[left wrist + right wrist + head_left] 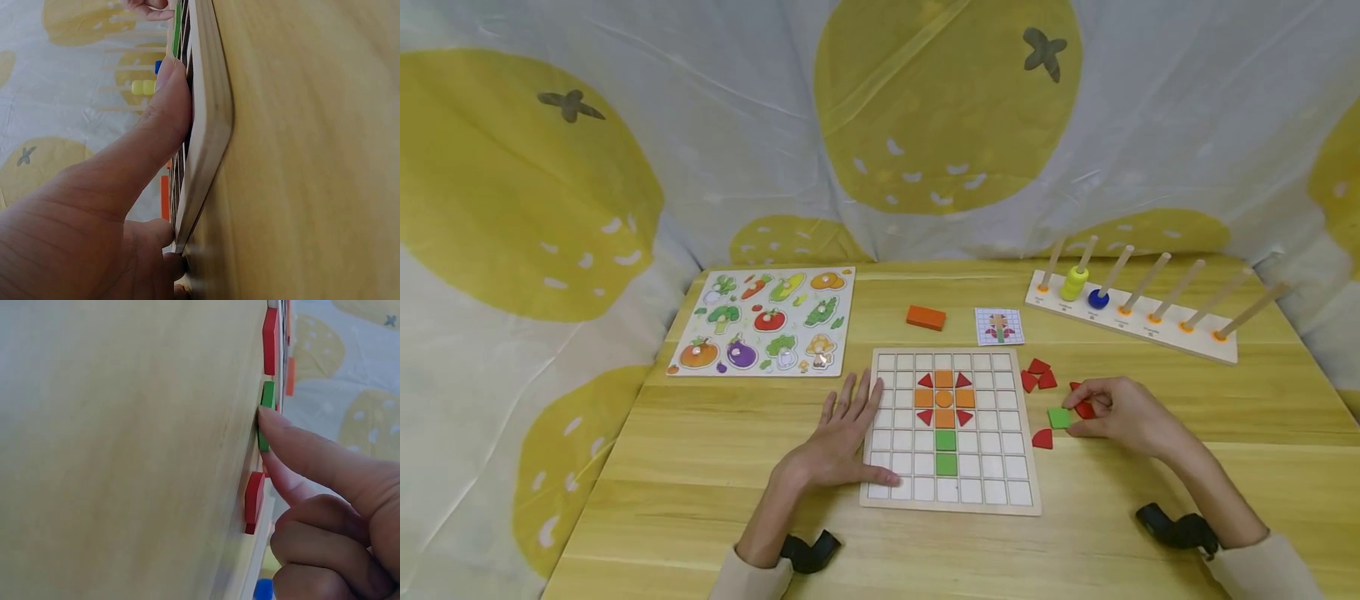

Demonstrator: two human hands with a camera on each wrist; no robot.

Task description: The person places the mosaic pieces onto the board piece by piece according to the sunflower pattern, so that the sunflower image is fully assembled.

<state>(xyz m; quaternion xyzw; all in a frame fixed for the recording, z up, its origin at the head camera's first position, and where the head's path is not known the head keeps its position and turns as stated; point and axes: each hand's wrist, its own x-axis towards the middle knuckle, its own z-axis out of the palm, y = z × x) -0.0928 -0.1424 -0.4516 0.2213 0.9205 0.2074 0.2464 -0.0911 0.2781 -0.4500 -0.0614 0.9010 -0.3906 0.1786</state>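
Observation:
My left hand [831, 450] rests with spread, straight fingers along the left edge of a wooden grid board [898, 493]. Its thumb lies over the lower left squares. On the board, orange tiles [943, 379] and red pieces [964, 417] form a flower shape. Two green squares [947, 464] run below it. Right of the board, my right hand [1123, 421] pinches a loose green square tile [1059, 418] between thumb and forefinger. In the right wrist view that green tile [268, 394] is close over the table. Red rounded pieces [1042, 439] lie around it.
Behind the board lie an orange block [926, 317] and a small pattern card [1000, 326]. A vegetable puzzle [760, 325] sits at the back left. At the back right stands a peg rack [1150, 329] with yellow and blue beads. A patterned curtain [745, 125] hangs behind the table.

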